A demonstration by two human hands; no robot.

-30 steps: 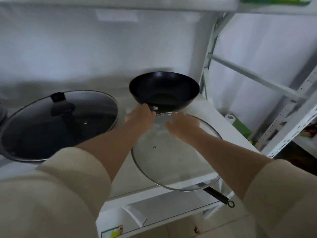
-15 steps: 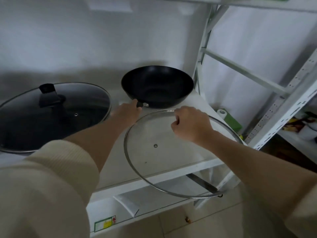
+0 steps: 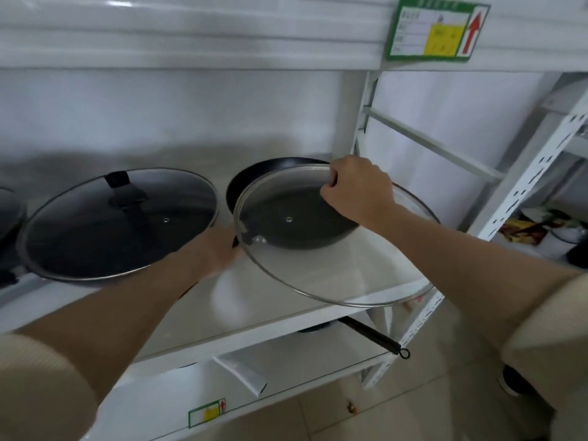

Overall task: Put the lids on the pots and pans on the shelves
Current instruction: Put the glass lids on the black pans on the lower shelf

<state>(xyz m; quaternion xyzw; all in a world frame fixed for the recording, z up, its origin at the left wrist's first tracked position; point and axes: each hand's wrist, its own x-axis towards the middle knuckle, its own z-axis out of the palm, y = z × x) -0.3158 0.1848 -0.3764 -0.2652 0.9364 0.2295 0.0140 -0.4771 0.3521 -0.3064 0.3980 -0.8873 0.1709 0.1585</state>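
a round glass lid with a thin metal rim [image 3: 318,249] is held tilted above the white shelf [image 3: 197,316], its far edge overlapping the uncovered black wok [image 3: 254,173] at the back, its near edge hanging out past the shelf front. the right hand [image 3: 356,192] is clenched on the far rim, fingers [image 3: 331,183] curled over the edge. the left hand [image 3: 219,249] sits beside the lid's left rim, by the wok's handle – whether it grips anything cannot be told. no knob is visible on the lid, only a small centre fitting, so the rim is judged the only hold. the glass is likely stiff, fairly heavy, slick and breakable – 2 opposite rim points would steady it. the large black pan to the left [image 3: 117,224] is already covered.
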